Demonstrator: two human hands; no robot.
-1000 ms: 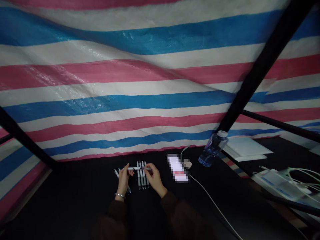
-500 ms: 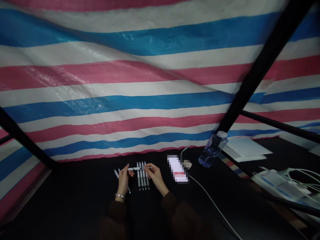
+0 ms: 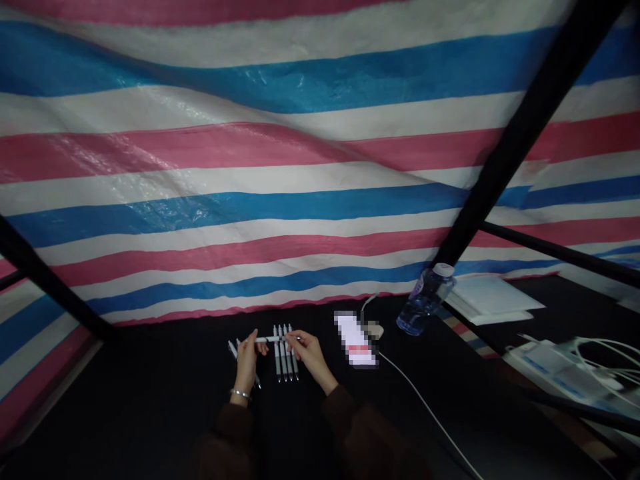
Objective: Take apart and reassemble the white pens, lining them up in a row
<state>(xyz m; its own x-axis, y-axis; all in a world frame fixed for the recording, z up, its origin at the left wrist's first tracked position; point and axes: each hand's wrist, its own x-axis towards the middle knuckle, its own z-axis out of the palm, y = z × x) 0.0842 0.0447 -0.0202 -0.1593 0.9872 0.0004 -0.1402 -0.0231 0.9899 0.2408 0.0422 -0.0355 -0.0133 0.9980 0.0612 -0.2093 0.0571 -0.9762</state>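
A white pen (image 3: pixel 269 339) lies level across my two hands, above the black table. My left hand (image 3: pixel 247 360), with a bracelet at the wrist, is closed on the pen's left end. Fingers of my right hand (image 3: pixel 306 350) pinch its right end, where a dark tip shows. Beneath and between the hands, several white-and-grey pens (image 3: pixel 285 363) lie side by side in a row, pointing away from me. More pens (image 3: pixel 233 348) lie at the left, partly hidden by my left hand.
Right of my hands lies a lit, pixelated phone (image 3: pixel 356 339) with a white cable (image 3: pixel 415 393). Beyond it stands a blue bottle (image 3: pixel 424 300) by a black frame post (image 3: pixel 493 180). White papers (image 3: pixel 493 298) and coiled cables (image 3: pixel 607 363) lie farther right. A striped sheet (image 3: pixel 260 247) hangs behind.
My right hand has shifted very slightly at the pen's right end. Both hands keep hold of the pen, and the pens on the table have not moved.
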